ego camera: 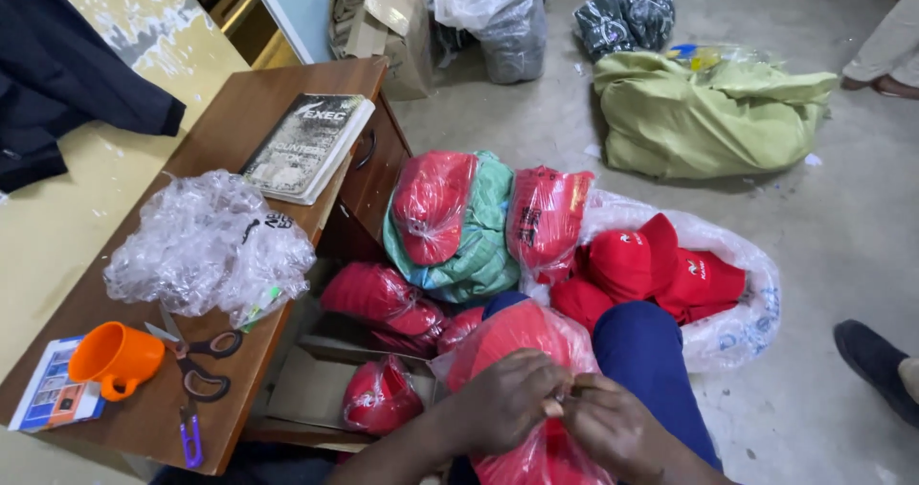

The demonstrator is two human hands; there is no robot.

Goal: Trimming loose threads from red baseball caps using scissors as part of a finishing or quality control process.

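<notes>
Head view, hands [560, 413] pinching red plastic-wrapped bundle [522, 346]

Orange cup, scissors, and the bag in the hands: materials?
Orange cup: looks like moulded plastic, matte, uniform colour. Scissors: grey metal blades, dark handles, likely plastic. Bag under the left hand and right hand: thin clear plastic film, glossy and wrinkled, over red fabric, probably caps.

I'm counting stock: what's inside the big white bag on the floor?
The white bag is open and holds loose red caps; a handful show at the top. Any caps deeper down are covered by those and the bag's wall, so a full count isn't possible.
</notes>
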